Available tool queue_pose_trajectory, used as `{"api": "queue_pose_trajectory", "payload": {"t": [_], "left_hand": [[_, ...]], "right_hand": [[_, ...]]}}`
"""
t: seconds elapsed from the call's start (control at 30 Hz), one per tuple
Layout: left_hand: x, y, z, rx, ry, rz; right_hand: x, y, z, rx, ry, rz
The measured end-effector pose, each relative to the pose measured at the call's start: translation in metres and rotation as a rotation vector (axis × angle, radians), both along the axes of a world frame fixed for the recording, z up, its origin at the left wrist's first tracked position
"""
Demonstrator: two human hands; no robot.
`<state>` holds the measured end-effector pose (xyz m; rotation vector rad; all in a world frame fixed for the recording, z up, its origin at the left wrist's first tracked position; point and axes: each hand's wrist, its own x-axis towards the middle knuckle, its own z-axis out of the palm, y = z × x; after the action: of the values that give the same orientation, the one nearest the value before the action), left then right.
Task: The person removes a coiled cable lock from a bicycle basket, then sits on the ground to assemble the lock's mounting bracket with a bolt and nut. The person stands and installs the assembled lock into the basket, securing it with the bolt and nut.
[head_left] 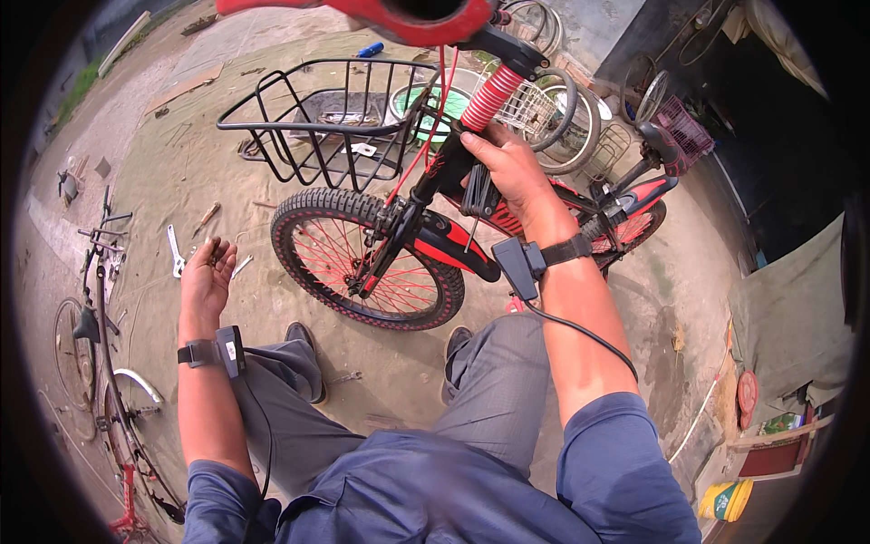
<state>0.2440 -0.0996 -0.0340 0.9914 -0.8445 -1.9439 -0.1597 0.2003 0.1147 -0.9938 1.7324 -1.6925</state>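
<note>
A: Where does the bicycle stand?

B: Ahead, slightly right; its dark steering tube slants from upper right to lower left.

A: Which hand lies nearer?

B: The right hand, closed about the tube, thumb in front. The left hand is well apart to the left, fingers curled; whether they hold anything, one cannot tell.

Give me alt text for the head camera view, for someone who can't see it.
A person's right hand is at the front of a red-and-black bicycle, just below a red ribbed sleeve, while the left hand is held out beside a silver wrench on the ground. A black wire basket shows beyond the front wheel.
</note>
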Motion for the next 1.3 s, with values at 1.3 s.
{"api": "queue_pose_trajectory", "payload": {"t": [1.3], "left_hand": [[0.175,0.062,-0.038,0.037,0.213,0.089]], "right_hand": [[-0.017,0.008,0.016,0.202,0.031,-0.074]]}}
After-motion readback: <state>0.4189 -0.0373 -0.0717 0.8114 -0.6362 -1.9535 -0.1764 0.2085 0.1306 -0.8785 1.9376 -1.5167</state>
